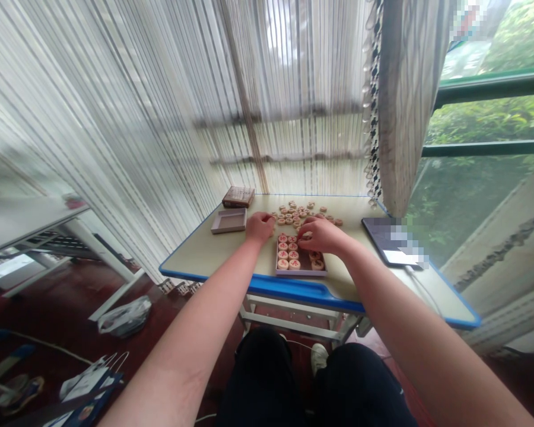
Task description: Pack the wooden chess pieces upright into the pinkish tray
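Observation:
A shallow box (301, 273) stands near the front edge of the desk. Round wooden Chinese chess pieces (294, 264) with red characters fill two columns on its left side, and dark-marked ones (317, 265) sit at its lower right. My right hand (323, 233) reaches over the box's right side, fingers closed around a chess piece that is mostly hidden. Left of the box, my left hand (258, 226) is curled beside the loose pieces. Its fingertips are pressed together, and what they hold is hidden. Behind both hands lie several scattered chess pieces (289, 217).
An open box lid (229, 220) lies at the desk's left, with a brown box (238, 196) behind it. A tablet (385, 240) with a cable rests on the right side. The blue desk edge (289, 286) faces me; striped curtains (293, 142) hang behind.

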`<state>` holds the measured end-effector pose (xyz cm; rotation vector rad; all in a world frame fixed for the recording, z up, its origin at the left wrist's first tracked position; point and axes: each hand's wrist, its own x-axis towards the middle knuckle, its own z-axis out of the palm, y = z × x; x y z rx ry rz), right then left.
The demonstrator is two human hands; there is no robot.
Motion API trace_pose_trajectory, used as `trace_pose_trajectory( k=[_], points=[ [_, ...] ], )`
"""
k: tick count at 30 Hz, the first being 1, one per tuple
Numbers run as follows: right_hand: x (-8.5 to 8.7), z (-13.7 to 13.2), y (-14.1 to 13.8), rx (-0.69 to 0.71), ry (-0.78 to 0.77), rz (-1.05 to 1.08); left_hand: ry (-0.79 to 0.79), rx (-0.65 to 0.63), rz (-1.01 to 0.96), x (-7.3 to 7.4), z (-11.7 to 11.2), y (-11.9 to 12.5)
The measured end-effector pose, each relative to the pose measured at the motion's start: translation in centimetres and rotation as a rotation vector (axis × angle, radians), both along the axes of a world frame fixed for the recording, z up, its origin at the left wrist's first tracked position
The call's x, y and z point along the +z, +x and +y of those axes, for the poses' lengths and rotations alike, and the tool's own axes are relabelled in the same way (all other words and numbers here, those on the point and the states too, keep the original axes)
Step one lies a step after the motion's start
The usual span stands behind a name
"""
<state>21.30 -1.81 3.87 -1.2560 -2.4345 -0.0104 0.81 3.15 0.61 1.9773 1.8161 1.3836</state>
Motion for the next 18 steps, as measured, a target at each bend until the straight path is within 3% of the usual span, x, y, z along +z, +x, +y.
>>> trace_pose_trajectory(
  k=[18],
  points=[
    [0.09, 0.14, -0.32, -0.095, -0.084, -0.047, 0.005, -0.005, 0.001, 0.25, -0.13, 0.05]
  ],
)
